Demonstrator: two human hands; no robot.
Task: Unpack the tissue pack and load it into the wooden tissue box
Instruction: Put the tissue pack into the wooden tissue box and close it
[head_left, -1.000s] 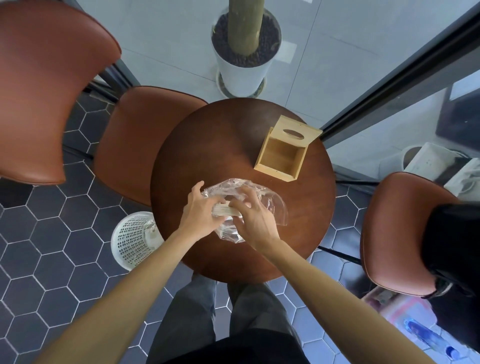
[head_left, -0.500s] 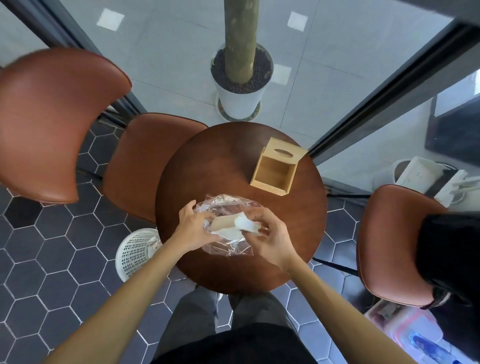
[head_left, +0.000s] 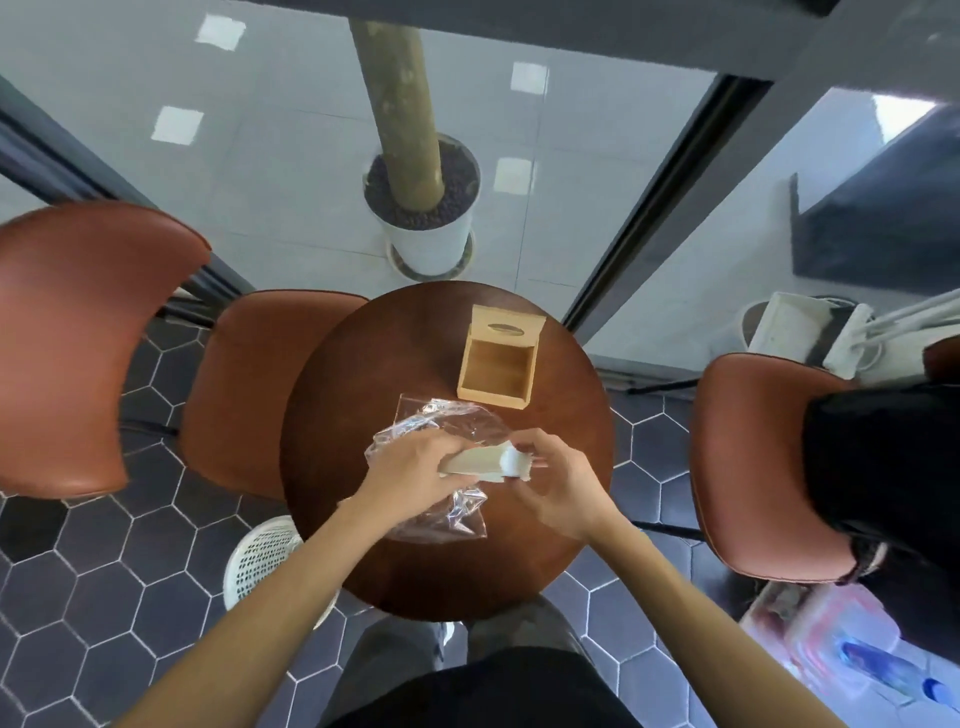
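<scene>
Head view: at frame centre, over the round table (head_left: 363, 374), the left hand (head_left: 410, 467) is gripping the tissue stack (head_left: 480, 461) inside the clear wrapper (head_left: 441, 421); the right hand (head_left: 561, 483) is pinching its end; the wooden tissue box (head_left: 496, 387) is sitting open just above

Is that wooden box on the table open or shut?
Open. The wooden box shows a bare, empty inside, and its lid with the oval slot stands tipped up behind it.
</scene>
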